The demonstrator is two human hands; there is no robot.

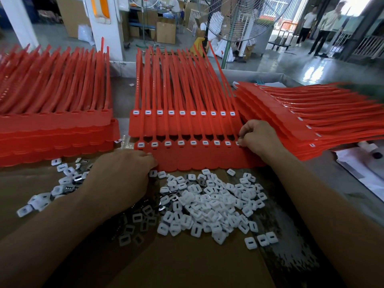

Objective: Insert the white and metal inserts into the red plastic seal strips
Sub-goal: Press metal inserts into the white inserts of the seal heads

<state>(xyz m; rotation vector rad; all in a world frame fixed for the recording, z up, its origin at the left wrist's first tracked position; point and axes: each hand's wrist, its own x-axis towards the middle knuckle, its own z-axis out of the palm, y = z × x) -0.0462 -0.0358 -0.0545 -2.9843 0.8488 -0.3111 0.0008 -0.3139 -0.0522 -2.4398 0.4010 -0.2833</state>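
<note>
The front strip [199, 156] lies on the desk [187, 267], with loose inserts [207, 202] heaped just below it. The right hand [257, 136] curls over the strip's right end, fingertips pinching an insert [238, 143] at the last socket. The left hand [124, 173] rests curled at the strip's lower-left edge; whether it holds anything, I cannot tell.

LEFT FOREARM [62, 217]: bare, enters lower left, reaches forward | LEFT HAND [124, 173]: back up, fingers curled forward and down, tips hidden, grip not discernible | RIGHT FOREARM [311, 183]: bare, enters lower right, angled inward | RIGHT HAND [257, 138]: knuckles up, fingers curled, tips bunched at its left edge | HANDS: well apart
</note>
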